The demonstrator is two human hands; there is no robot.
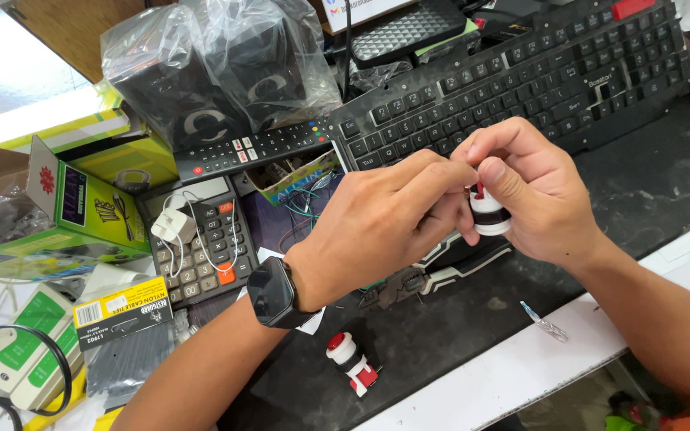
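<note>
Fingers of the left hand (389, 219) and right hand (532, 199) cover most of a small white-and-black part (490, 214) above the keyboard's (520, 80) near edge; its top is hidden, and the keyboard's far corner is cut off.

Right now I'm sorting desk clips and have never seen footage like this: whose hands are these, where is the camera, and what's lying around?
One picture, from a camera worn on a person's head, looking down at their own two bare hands; there is no machine. The left hand, with a black smartwatch on its wrist, and the right hand together hold a small white, black and red push-button part; both have a closed grip on it. A similar part lies on the dark mat. Behind are a black keyboard, a remote control, a calculator with a white charger on it, bagged speakers and green boxes.
</note>
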